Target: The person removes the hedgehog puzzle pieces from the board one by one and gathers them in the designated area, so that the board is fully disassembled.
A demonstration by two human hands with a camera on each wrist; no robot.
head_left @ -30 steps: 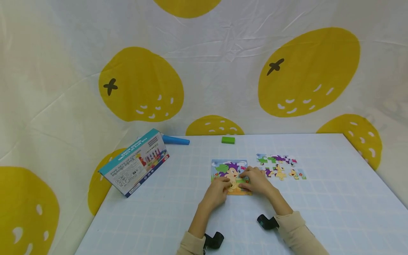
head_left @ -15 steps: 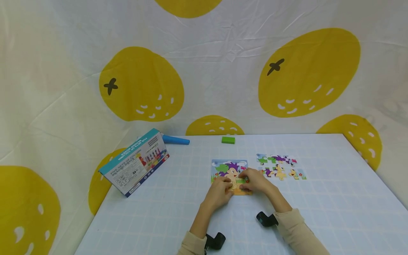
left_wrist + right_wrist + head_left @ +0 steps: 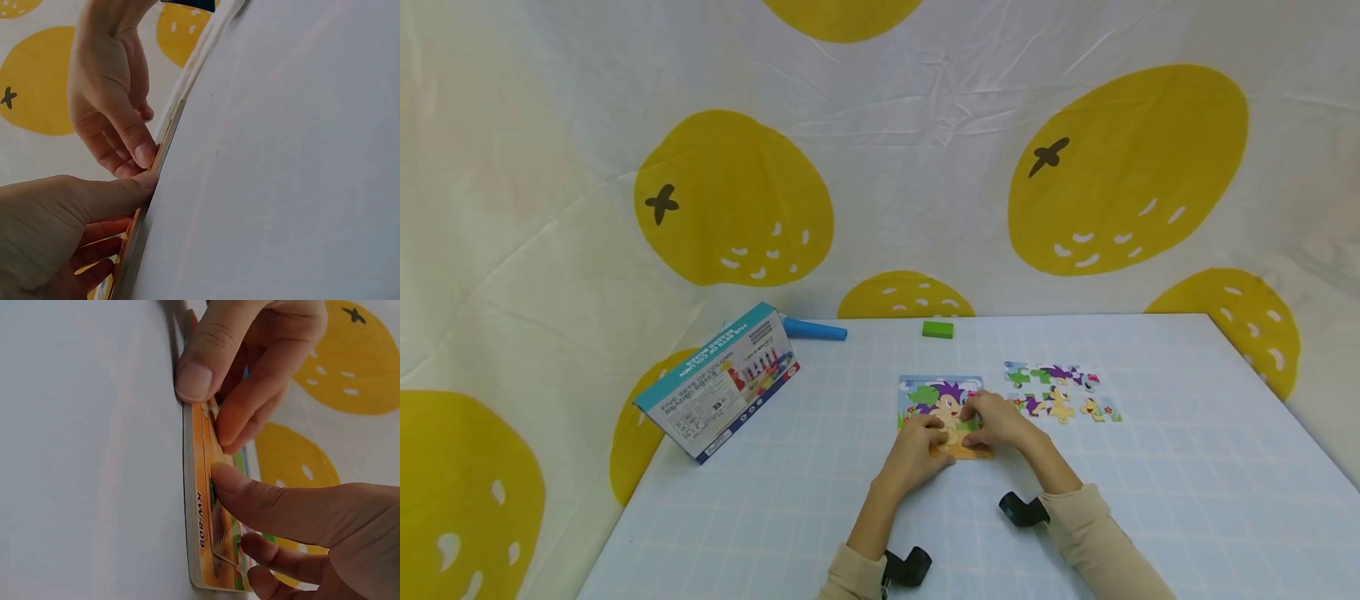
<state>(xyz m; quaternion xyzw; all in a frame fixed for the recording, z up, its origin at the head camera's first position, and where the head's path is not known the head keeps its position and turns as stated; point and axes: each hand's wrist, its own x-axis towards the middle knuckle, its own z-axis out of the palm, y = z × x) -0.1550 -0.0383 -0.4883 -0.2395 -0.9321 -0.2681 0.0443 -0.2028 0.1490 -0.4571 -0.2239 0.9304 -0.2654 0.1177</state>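
Flat, rectangular, colourful cartoon puzzle board [image 3: 950,404] lies on the pale checked table [image 3: 1187,483], between both hands. Head view: the left hand's [image 3: 915,454] thumb has slid rightward along the near edge, probably steadying it; loose printed jigsaw pieces [image 3: 1060,407] wait beyond the right hand [image 3: 997,419]. Left wrist: left thumb and bent fingers clasp that edge. Right wrist: right fingertips touch the picture; any pinch, cannot tell.
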